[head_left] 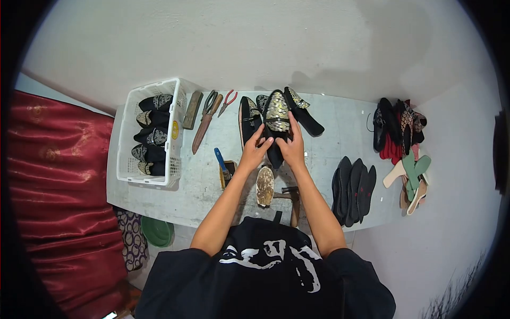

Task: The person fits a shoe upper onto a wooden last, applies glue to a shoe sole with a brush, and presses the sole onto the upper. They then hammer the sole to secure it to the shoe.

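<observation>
A black shoe with a gold and silver patterned upper (277,112) is held between my two hands, toe pointing at the wall. My left hand (256,149) grips its left side near the opening, fingers curled. On the other side, my right hand (291,142) has its fingers along the upper and its thumb by the opening. Beside it on the left lies a black shoe (247,119), and a black patterned shoe (304,112) rests to the right. Just below stands a worn shoe form (264,187), with a hammer (294,204) beside it.
The table (207,194) bears a white basket of shoes (175,133), a wooden block (192,110), a knife (203,130), red pliers (227,102) and a blue-handled brush (221,161). Black soles (353,192), dark shoe pieces (393,125) and green pieces (411,173) lie rightward.
</observation>
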A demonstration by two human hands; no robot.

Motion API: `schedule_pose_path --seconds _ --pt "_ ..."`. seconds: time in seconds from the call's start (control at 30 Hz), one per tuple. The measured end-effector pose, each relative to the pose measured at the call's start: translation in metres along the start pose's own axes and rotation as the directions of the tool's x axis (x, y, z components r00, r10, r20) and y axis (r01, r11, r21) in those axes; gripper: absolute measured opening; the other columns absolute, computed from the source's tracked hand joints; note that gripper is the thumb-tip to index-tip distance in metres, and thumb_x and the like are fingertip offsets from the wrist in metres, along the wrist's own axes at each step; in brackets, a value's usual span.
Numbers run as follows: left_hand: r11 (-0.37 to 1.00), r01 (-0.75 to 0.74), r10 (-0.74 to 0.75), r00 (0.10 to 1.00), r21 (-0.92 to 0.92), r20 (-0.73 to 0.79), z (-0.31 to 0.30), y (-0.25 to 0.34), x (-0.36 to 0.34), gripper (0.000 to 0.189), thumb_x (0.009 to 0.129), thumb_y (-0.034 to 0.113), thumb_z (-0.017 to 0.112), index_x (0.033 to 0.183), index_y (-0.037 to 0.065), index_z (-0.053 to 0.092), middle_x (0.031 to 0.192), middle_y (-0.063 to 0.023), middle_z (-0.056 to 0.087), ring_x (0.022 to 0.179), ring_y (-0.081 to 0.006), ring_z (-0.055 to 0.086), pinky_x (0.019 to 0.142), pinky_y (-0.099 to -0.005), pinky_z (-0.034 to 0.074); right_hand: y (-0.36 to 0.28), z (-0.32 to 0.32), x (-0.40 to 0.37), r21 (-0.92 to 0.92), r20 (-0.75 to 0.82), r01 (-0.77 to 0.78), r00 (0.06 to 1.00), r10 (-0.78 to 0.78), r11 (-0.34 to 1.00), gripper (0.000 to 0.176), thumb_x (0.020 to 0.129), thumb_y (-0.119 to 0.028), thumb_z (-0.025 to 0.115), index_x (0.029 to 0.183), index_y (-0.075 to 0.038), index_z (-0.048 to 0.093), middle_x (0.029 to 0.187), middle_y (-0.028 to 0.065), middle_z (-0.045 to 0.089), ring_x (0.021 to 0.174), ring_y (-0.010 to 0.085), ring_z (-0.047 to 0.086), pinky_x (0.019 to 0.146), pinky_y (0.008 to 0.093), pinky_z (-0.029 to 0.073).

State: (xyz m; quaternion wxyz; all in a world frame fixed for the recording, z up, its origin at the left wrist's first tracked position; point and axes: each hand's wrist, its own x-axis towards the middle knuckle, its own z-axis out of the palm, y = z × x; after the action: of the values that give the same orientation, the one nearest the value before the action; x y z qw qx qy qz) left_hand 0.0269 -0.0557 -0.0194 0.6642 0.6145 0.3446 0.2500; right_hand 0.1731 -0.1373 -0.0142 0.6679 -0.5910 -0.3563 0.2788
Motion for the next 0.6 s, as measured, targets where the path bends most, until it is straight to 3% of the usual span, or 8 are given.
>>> schedule_pose_path --seconds 0.13,0.27,0.3,0.37,0.43,0.5,0.53,0.6 --pt "0.993 -0.115 0.115 0.993 -0.011 -0.031 0.000 0.015 0.000 0.077 0.104 0.021 0.073 0.163 -0.010 0.034 0.152 -0.0214 0.059 0.127 -0.0197 0.063 0.105 -0.0316 0.051 -0.040 0.007 -0.017 0.123 0.102 0.049 0.993 -0.062 0.991 0.090 0.086 0.008 0.065 0.168 -0.006 0.032 0.169 0.0202 0.034 0.149 0.0293 0.047 0.121 0.0383 0.040" --pt "0.977 -0.018 0.014 1.000 -0.213 -0.022 -0.004 0.035 -0.009 0.062 0.106 0.012 0.067 0.160 -0.005 0.043 0.149 -0.0171 0.062 0.120 -0.0178 0.065 0.103 -0.0297 0.052 -0.047 0.011 -0.027 0.238 0.090 0.006 0.996 -0.028 0.971 0.084 0.094 0.001 0.070 0.168 -0.005 0.031 0.168 0.0233 0.037 0.149 0.0267 0.046 0.122 0.0383 0.038" --pt "0.961 -0.021 0.007 0.999 -0.277 -0.053 -0.002 0.036 -0.014 0.051 0.106 0.012 0.067 0.153 -0.002 0.055 0.140 -0.0126 0.067 0.117 -0.0157 0.066 0.099 -0.0287 0.055 -0.049 0.009 -0.029 0.267 0.126 -0.050 0.992 0.016 0.963 0.085 0.094 -0.001 0.072 0.168 -0.005 0.032 0.166 0.0233 0.039 0.149 0.0263 0.047 0.122 0.0378 0.038" --pt "0.970 0.044 -0.038 0.999 -0.239 0.029 -0.006 0.039 -0.022 0.043 0.107 0.014 0.066 0.148 0.000 0.060 0.128 -0.0070 0.070 0.105 -0.0111 0.067 0.088 -0.0266 0.057 -0.052 0.011 -0.039 0.309 0.113 -0.108 0.991 0.077 0.945 0.084 0.091 -0.008 0.079 0.165 -0.005 0.039 0.160 0.0221 0.049 0.145 0.0247 0.051 0.121 0.0362 0.038" --pt "0.993 0.097 -0.084 0.983 -0.073 0.165 -0.018 0.035 -0.021 0.032 0.110 0.023 0.065 0.133 0.002 0.070 0.113 -0.0013 0.072 0.099 -0.0097 0.068 0.086 -0.0281 0.058 -0.057 0.007 -0.048 0.206 0.114 -0.147 0.986 0.125 0.967 0.081 0.090 -0.010 0.081 0.162 -0.006 0.045 0.156 0.0206 0.053 0.141 0.0244 0.054 0.119 0.0366 0.040" --pt "0.992 0.072 -0.055 0.986 -0.104 0.157 -0.014 0.038 -0.031 0.033 0.110 0.029 0.065 0.129 0.003 0.071 0.111 -0.0007 0.071 0.099 -0.0100 0.068 0.087 -0.0294 0.058 -0.056 0.005 -0.055 0.080 0.054 -0.159 0.986 0.155 0.984 0.075 0.087 -0.015 0.085 0.156 -0.008 0.056 0.148 0.0172 0.060 0.135 0.0235 0.058 0.114 0.0387 0.045" --pt "0.991 0.066 -0.048 0.987 -0.121 0.151 -0.010 0.040 -0.040 0.035 0.110 0.032 0.065 0.128 0.003 0.071 0.110 -0.0004 0.070 0.099 -0.0101 0.067 0.087 -0.0300 0.058 -0.056 0.004 -0.060 -0.072 -0.025 -0.073 0.997 0.072 0.995 0.073 0.085 -0.016 0.085 0.153 -0.008 0.059 0.142 0.0173 0.062 0.133 0.0285 0.060 0.109 0.0416 0.050" --pt "0.963 0.135 -0.109 0.987 -0.232 0.120 -0.008 0.053 -0.050 0.038 0.109 0.038 0.064 0.135 0.010 0.064 0.115 0.0013 0.068 0.102 -0.0109 0.066 0.087 -0.0317 0.058 -0.051 0.003 -0.065 -0.409 -0.025 0.107 0.991 -0.129 0.906 0.077 0.082 -0.013 0.085 0.154 -0.011 0.059 0.145 0.0191 0.059 0.129 0.0299 0.063 0.105 0.0382 0.052"
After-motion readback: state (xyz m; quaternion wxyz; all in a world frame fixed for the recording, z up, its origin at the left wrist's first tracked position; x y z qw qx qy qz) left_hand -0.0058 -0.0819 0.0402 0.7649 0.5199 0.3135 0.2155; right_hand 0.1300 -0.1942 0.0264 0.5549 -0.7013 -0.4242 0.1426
